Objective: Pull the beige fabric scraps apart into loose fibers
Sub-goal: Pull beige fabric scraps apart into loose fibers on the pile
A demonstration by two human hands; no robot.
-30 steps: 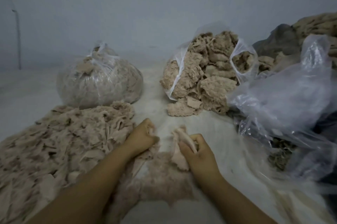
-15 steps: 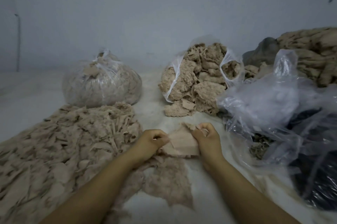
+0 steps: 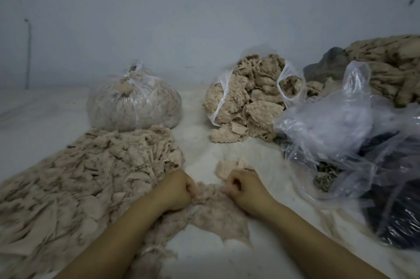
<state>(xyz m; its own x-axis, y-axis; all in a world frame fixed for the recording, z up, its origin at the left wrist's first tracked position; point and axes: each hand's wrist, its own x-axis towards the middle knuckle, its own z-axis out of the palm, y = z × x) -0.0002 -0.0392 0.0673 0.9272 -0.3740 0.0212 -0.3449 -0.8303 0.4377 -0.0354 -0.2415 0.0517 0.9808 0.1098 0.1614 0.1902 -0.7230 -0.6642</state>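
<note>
My left hand (image 3: 176, 190) and my right hand (image 3: 244, 185) are both curled into fists low in the middle of the view. Between them stretches a beige fabric scrap (image 3: 206, 189), gripped at each end and fraying into fluff. A flat piece of the scrap (image 3: 223, 168) sticks out beyond my right fist. Under my wrists lies a small heap of loose beige fibers (image 3: 218, 217). A wide pile of torn beige scraps (image 3: 79, 178) spreads out to the left.
A tied clear bag of fibers (image 3: 134, 103) stands at the back left. An open bag of beige scraps (image 3: 247, 101) stands at the back middle. Crumpled clear plastic bags (image 3: 336, 124) over dark material fill the right. The pale floor (image 3: 227, 147) runs to a wall.
My hands have dropped lower and closed into fists. The flat scrap held between them half a second ago is now stretched and fraying into fluff.
</note>
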